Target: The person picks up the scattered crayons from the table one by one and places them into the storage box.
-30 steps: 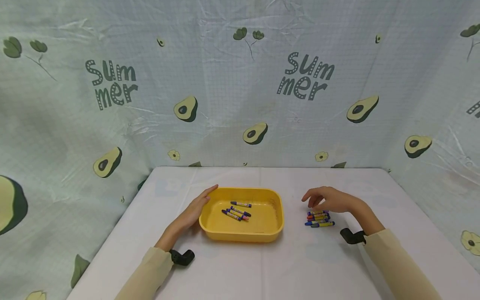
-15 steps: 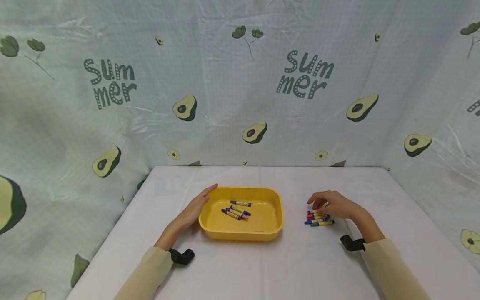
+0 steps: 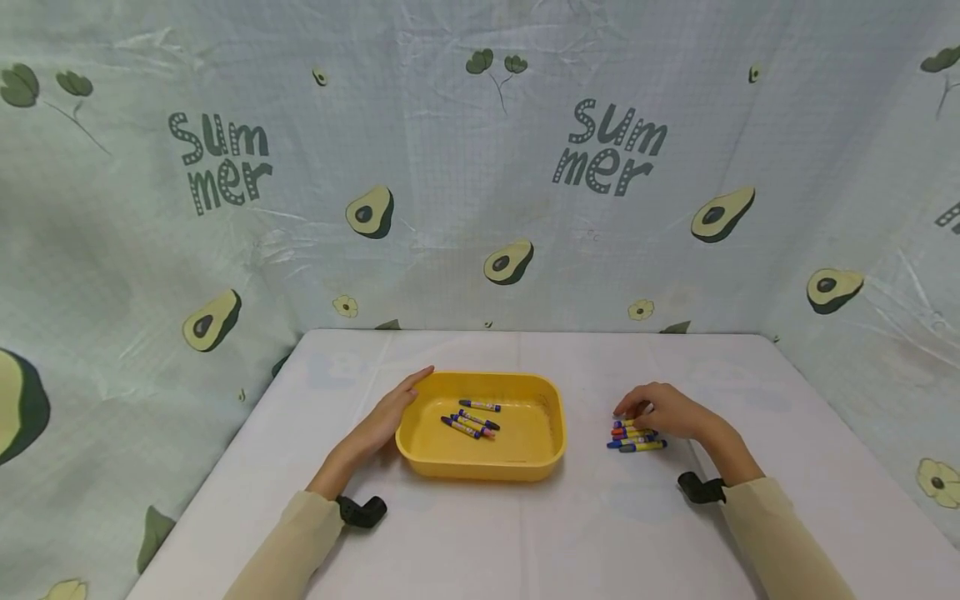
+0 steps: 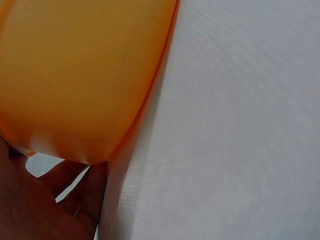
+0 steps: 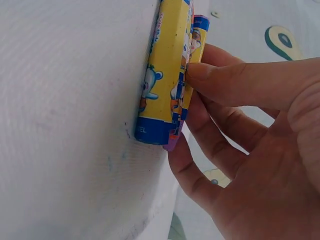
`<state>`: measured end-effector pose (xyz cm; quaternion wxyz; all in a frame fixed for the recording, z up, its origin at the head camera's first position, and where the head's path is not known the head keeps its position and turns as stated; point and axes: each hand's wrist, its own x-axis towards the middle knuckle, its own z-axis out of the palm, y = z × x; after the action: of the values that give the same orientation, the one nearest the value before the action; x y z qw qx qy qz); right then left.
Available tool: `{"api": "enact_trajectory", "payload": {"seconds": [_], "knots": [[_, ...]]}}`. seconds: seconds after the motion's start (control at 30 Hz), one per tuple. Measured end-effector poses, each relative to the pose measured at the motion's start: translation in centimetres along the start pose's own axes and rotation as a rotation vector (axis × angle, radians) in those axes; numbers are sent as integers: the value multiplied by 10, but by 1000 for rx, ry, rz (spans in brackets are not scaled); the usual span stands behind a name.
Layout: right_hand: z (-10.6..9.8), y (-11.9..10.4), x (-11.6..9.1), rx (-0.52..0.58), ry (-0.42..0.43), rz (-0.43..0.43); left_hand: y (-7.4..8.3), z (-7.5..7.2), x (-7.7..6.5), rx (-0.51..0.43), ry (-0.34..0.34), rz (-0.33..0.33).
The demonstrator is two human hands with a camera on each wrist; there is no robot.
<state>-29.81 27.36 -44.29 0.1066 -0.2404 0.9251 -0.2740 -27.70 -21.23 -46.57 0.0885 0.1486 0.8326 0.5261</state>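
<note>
A yellow plastic tray (image 3: 480,471) sits on the white table, with several crayons (image 3: 480,407) lying in its middle. My left hand (image 3: 381,422) rests along the tray's left side, fingers mostly straight; in the left wrist view its fingertips touch the orange-looking tray wall (image 4: 75,145). To the right of the tray, several crayons (image 3: 643,447) in yellow wrappers with blue bands lie side by side. My right hand (image 3: 667,410) is over their far end. In the right wrist view, its thumb and fingers pinch the farthest crayon (image 5: 198,37), partly hidden behind a nearer crayon (image 5: 162,80).
The white table (image 3: 570,550) ends at a hanging cloth (image 3: 435,275) printed with avocados and lettering. Each wrist wears a black camera mount, such as the left mount (image 3: 362,512) and right mount (image 3: 701,487).
My right hand has come down and slightly right onto the crayon pile, and its fingers have closed on the farthest crayon. The left hand and tray stay in place.
</note>
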Motion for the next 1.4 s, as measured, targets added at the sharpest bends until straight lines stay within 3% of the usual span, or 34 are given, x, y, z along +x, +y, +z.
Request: {"api": "enact_trajectory", "payload": {"seconds": [0.2,0.63,1.4], "knots": [[0,-3,-1,4,17,-45,2,-1,-1,7,8,-7],[0,-2,3,16,-49,-22,0,-1,-1,4,0,15],[-6,-5,-3,-42,15,-51,1,1,0,17,3,6]]}}
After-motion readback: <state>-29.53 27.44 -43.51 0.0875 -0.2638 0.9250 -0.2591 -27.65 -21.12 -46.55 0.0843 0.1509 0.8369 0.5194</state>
